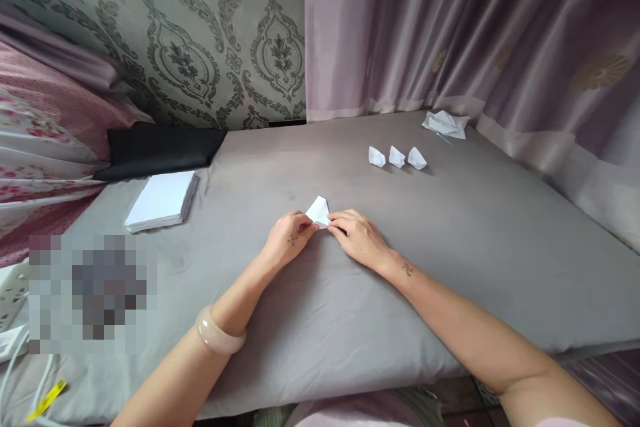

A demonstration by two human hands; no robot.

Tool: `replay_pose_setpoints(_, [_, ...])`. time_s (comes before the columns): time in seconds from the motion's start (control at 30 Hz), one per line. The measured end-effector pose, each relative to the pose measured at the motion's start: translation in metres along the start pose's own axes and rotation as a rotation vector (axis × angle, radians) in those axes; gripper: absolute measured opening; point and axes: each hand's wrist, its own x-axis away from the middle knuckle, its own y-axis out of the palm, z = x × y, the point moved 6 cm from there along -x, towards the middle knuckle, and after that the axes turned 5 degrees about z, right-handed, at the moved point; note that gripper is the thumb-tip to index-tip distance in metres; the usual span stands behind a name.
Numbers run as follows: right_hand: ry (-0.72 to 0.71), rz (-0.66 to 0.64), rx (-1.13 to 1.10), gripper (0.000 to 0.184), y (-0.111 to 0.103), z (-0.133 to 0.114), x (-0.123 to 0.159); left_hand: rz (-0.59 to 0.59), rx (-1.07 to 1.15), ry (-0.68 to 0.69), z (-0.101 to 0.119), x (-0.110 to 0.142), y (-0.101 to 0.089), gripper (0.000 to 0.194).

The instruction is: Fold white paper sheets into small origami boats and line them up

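Note:
A small folded piece of white paper [319, 211] lies at the middle of the grey-covered table [480, 253], its narrow end pointing away from me. My left hand [290, 235] pinches its left lower corner between thumb and fingers. On the other side, my right hand [359, 235] grips the right lower corner in the same way. Both thumbs sit along the near edge of the paper, and the fingertips hide its corners. Farther back to the right stand three folded white paper shapes [397, 157] in a row.
A stack of white paper [163, 199] rests at the left, before a black folded item [167, 149]. More folded white paper [444, 123] lies at the back right. A power strip [14, 290] with white cables and a yellow tag [47, 400] are at the lower left, beside a blurred patch.

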Motion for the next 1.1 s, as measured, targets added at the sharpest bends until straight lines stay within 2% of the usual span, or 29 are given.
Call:
replay_pose_setpoints(0.23, [0.123, 0.027, -0.02, 0.021, -0.002, -0.003, -0.004, 0.069, -0.001, -0.221, -0.003, -0.004, -0.001, 0.021])
replay_pose_setpoints(0.33, [0.16, 0.042, -0.005, 0.02, -0.001, -0.002, -0.006, 0.095, 0.021, -0.258, -0.002, -0.003, 0.0, 0.018])
replay_pose_setpoints(0.77, [0.162, 0.056, 0.013, 0.018, 0.002, 0.0, -0.011, 0.134, 0.034, -0.203, -0.012, -0.002, 0.01, 0.02])
replay_pose_setpoints(1.1, [0.127, 0.031, 0.101, 0.012, 0.003, -0.003, -0.01, 0.173, -0.063, -0.017, -0.004, -0.001, 0.012, 0.019])
